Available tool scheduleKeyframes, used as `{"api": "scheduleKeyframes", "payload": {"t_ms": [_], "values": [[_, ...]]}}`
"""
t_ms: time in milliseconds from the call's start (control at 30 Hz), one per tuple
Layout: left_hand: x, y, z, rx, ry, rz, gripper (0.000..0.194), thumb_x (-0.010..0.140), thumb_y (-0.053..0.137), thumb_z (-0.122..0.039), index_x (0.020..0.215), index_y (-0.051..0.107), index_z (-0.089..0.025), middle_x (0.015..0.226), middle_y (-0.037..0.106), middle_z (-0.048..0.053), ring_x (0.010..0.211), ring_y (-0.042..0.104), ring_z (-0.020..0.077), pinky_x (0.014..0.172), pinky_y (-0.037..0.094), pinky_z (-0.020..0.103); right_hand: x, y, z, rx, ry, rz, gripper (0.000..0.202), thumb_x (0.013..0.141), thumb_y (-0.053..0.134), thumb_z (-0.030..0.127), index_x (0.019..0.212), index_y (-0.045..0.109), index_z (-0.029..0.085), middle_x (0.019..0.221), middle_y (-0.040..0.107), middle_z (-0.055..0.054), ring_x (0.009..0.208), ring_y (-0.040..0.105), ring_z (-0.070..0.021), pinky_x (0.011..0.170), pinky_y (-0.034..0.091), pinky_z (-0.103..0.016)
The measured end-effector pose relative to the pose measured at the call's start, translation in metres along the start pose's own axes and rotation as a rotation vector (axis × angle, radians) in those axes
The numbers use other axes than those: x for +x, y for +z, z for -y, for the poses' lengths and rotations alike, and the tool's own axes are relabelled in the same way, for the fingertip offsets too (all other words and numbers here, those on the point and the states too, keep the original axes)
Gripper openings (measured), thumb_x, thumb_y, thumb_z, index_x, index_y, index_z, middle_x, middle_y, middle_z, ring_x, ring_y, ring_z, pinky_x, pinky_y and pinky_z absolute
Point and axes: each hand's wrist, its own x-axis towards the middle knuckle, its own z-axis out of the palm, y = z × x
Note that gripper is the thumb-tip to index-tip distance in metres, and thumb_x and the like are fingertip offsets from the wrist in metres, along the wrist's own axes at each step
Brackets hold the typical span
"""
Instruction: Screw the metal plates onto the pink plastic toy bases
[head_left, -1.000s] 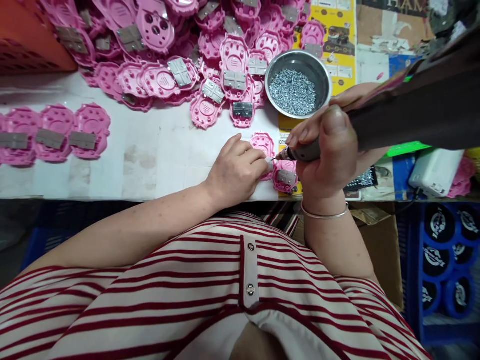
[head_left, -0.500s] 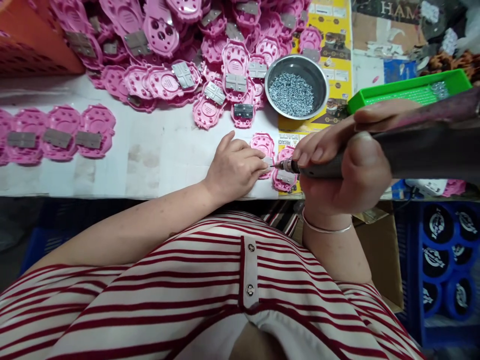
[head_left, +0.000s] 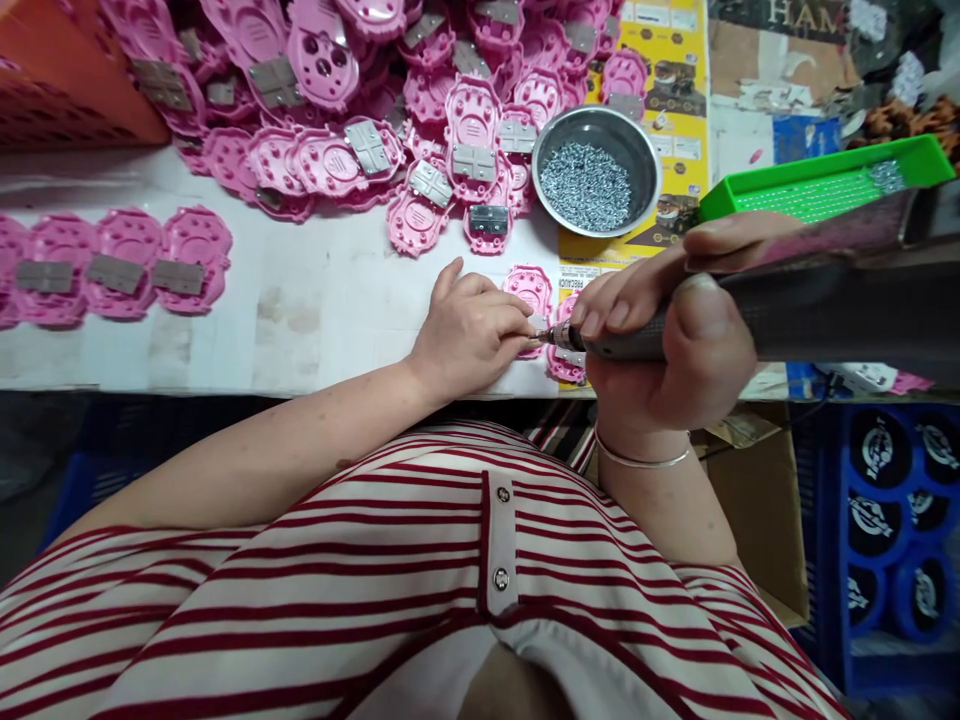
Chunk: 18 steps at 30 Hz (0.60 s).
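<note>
My right hand (head_left: 667, 330) is wrapped round a dark electric screwdriver (head_left: 825, 300), held nearly level with its tip pointing left. That tip meets a pink plastic part (head_left: 528, 287) near the table's front edge, over its grey metal plate. My left hand (head_left: 474, 330) lies on the left side of the same part, its fingers together by the tip; the fingertips partly hide the plate. Just right of it sits a second pink part (head_left: 564, 366), partly covered by the screwdriver. Behind them stands a metal bowl (head_left: 596, 172) full of small screws.
Pink parts with metal plates (head_left: 337, 160) are heaped at the back. Several more form a row (head_left: 124, 265) at the left. An orange basket (head_left: 67, 75) stands back left, a green tray (head_left: 825, 180) at the right.
My right hand and the screwdriver have moved a little to the left, bringing the tip in against the fingertips of my left hand. My left hand has barely moved.
</note>
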Motion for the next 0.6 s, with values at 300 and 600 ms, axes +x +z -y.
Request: {"api": "scheduleKeyframes", "payload": {"t_ms": [300, 600], "values": [[0.0025, -0.0015, -0.0011, -0.021, -0.010, 0.025, 0.014, 0.082, 0.078, -0.035, 0.075, 0.072, -0.024, 0.095, 0.077, -0.003, 0.094, 0.058, 0.0217, 0.117, 0.023, 0.059, -0.0040, 0.0047, -0.0082, -0.040, -0.084, -0.052, 0.038, 0.083, 0.061, 0.060, 0.100, 0.049, 0.029, 0.070, 0.046, 0.008, 0.035, 0.030, -0.0020, 0.033, 0.034, -0.021], [-0.0036, -0.0079, -0.0060, 0.057, -0.010, 0.104, 0.048, 0.086, 0.067, -0.052, 0.125, 0.064, -0.024, 0.100, 0.074, 0.003, 0.103, 0.057, 0.0275, 0.116, 0.020, 0.063, -0.0064, -0.0008, -0.0023, -0.063, -0.039, -0.077, 0.030, 0.082, 0.066, 0.054, 0.099, 0.055, 0.031, 0.084, 0.056, 0.004, 0.039, 0.040, -0.0037, 0.038, 0.038, -0.025]]}}
